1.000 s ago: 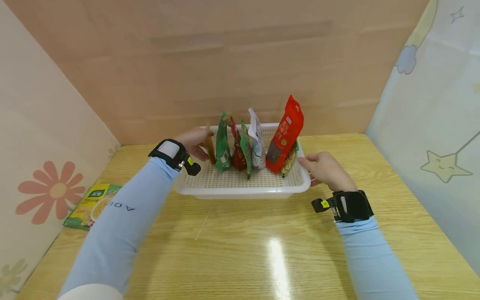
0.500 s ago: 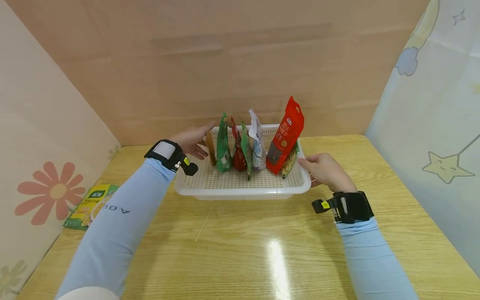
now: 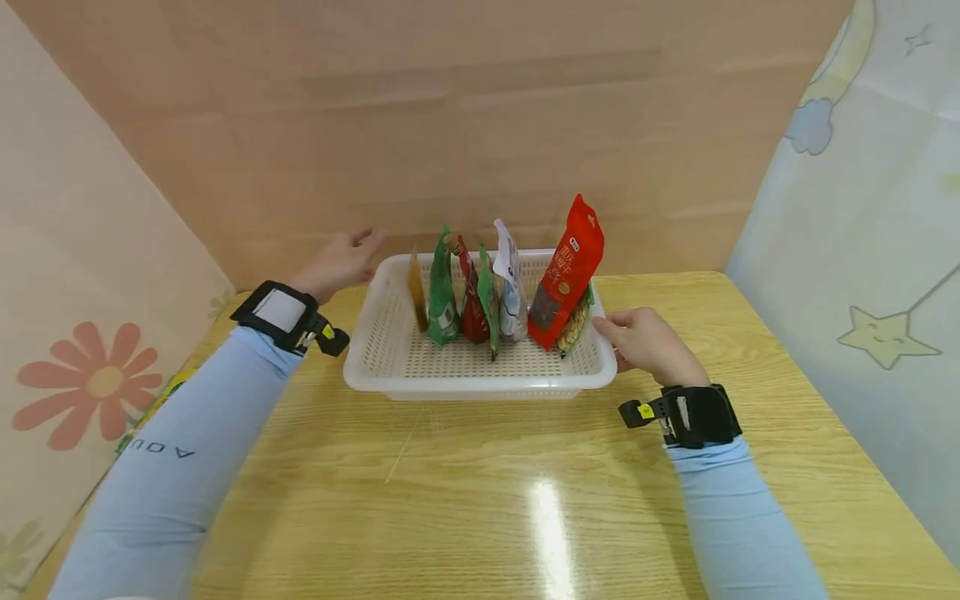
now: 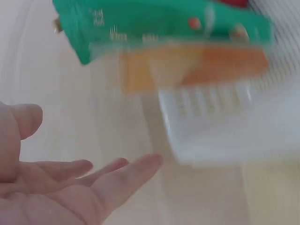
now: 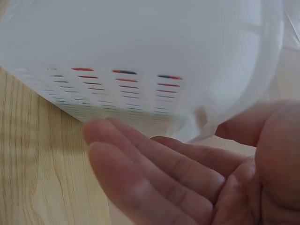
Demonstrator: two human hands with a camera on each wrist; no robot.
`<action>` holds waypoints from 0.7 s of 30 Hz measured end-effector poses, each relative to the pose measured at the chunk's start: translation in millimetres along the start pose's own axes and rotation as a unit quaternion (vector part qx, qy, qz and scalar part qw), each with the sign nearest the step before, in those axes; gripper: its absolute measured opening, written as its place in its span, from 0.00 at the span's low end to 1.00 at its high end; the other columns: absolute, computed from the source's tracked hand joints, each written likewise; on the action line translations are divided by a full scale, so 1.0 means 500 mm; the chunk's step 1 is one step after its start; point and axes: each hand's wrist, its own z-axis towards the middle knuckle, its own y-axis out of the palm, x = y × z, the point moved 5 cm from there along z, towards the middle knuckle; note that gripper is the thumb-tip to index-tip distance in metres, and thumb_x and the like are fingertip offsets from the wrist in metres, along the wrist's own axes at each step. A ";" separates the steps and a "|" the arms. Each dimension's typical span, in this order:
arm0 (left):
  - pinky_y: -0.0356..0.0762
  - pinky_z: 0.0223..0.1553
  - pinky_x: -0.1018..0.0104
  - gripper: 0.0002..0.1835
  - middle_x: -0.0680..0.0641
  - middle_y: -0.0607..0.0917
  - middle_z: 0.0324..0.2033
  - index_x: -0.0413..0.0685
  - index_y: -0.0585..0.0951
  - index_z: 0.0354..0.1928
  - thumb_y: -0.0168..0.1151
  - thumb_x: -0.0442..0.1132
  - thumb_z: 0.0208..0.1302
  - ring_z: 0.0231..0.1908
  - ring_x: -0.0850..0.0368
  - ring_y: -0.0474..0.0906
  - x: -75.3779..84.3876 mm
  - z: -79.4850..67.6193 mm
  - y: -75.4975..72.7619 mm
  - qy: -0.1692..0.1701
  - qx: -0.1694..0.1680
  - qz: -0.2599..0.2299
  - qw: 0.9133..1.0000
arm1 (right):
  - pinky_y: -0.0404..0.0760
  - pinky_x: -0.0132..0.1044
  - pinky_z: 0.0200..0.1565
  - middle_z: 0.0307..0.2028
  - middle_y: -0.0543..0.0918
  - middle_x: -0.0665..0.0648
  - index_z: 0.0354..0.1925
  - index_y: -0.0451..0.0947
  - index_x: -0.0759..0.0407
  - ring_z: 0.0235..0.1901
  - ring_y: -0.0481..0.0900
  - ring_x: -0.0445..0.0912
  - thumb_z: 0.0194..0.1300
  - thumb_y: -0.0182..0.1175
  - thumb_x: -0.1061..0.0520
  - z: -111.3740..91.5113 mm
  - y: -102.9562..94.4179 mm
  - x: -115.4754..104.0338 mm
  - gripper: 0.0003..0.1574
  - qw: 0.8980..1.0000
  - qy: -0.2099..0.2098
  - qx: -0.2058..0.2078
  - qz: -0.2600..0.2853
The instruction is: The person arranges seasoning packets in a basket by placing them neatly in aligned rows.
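A white plastic basket (image 3: 487,383) holds several snack packets standing on edge. From left to right there are a thin orange-brown packet (image 3: 417,292), a green packet (image 3: 443,300), a dark red packet (image 3: 472,304), a slim green one, a white one (image 3: 512,292), and a tall red packet (image 3: 567,271) leaning right over a smaller nutty-looking bag (image 3: 575,327). My left hand (image 3: 337,265) is off the basket's left end, fingers loosely extended and holding nothing. My right hand (image 3: 652,343) holds the basket's right end, thumb at the rim and fingers under it along the outer wall (image 5: 131,42).
A yellow and green packet (image 3: 178,382) lies at the table's left, mostly hidden behind my left sleeve. The wood table (image 3: 465,492) extends in front of the basket. Papered walls stand at the back and both sides.
My left hand has let go of the orange-brown packet and moved left, out of the basket. My left sleeve now covers more of the yellow packet. The right hand stays at the rim.
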 end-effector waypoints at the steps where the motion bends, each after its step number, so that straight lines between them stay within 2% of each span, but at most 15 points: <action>1: 0.66 0.64 0.44 0.44 0.33 0.54 0.74 0.41 0.43 0.78 0.40 0.62 0.76 0.65 0.32 0.64 -0.004 -0.012 -0.017 0.008 0.017 0.023 1.000 | 0.86 0.43 0.38 0.47 0.83 0.68 0.63 0.71 0.73 0.37 0.85 0.55 0.78 0.50 0.49 0.001 0.002 -0.002 0.30 1.000 -0.001 0.000 0.000; 5: 0.64 0.62 0.36 0.42 0.28 0.58 0.71 0.41 0.43 0.78 0.40 0.60 0.76 0.66 0.29 0.62 -0.040 -0.067 -0.085 0.011 0.055 0.111 0.992 | 0.86 0.44 0.39 0.48 0.82 0.69 0.63 0.70 0.74 0.36 0.85 0.53 0.78 0.49 0.50 0.003 0.007 -0.007 0.30 1.000 -0.004 0.001 0.003; 10: 0.65 0.59 0.32 0.40 0.23 0.61 0.67 0.34 0.50 0.76 0.44 0.56 0.77 0.64 0.26 0.60 -0.130 -0.121 -0.151 0.005 0.051 0.188 0.981 | 0.86 0.43 0.38 0.47 0.82 0.69 0.62 0.71 0.74 0.36 0.85 0.53 0.79 0.48 0.50 0.000 0.006 -0.009 0.30 1.000 -0.003 0.003 -0.004; 16: 0.68 0.53 0.30 0.45 0.15 0.61 0.61 0.21 0.51 0.71 0.48 0.57 0.75 0.59 0.18 0.61 -0.262 -0.167 -0.177 -0.040 -0.005 0.293 0.955 | 0.86 0.43 0.38 0.47 0.82 0.69 0.61 0.72 0.73 0.37 0.84 0.55 0.80 0.45 0.49 -0.008 -0.003 -0.008 0.29 1.000 0.006 0.010 -0.013; 18: 0.70 0.50 0.32 0.46 0.13 0.60 0.61 0.17 0.50 0.70 0.50 0.56 0.75 0.58 0.17 0.62 -0.302 -0.184 -0.182 -0.053 -0.022 0.302 0.952 | 0.86 0.43 0.38 0.47 0.82 0.69 0.61 0.72 0.73 0.36 0.84 0.54 0.80 0.45 0.49 -0.011 -0.004 -0.008 0.30 1.000 0.004 0.011 -0.011; 19: 0.73 0.47 0.34 0.46 0.14 0.64 0.59 0.15 0.49 0.69 0.50 0.55 0.75 0.56 0.18 0.64 -0.320 -0.193 -0.184 -0.059 -0.027 0.304 0.951 | 0.86 0.43 0.37 0.47 0.82 0.69 0.61 0.72 0.74 0.36 0.84 0.54 0.80 0.45 0.49 -0.012 -0.004 -0.009 0.30 1.000 0.003 0.012 -0.010; 21: 0.72 0.46 0.34 0.47 0.12 0.63 0.58 0.11 0.48 0.67 0.50 0.53 0.75 0.56 0.17 0.63 -0.353 -0.211 -0.191 -0.073 -0.032 0.304 0.949 | 0.86 0.43 0.37 0.46 0.82 0.69 0.61 0.72 0.74 0.35 0.84 0.53 0.80 0.45 0.49 -0.013 -0.003 -0.011 0.29 1.000 0.000 0.013 -0.010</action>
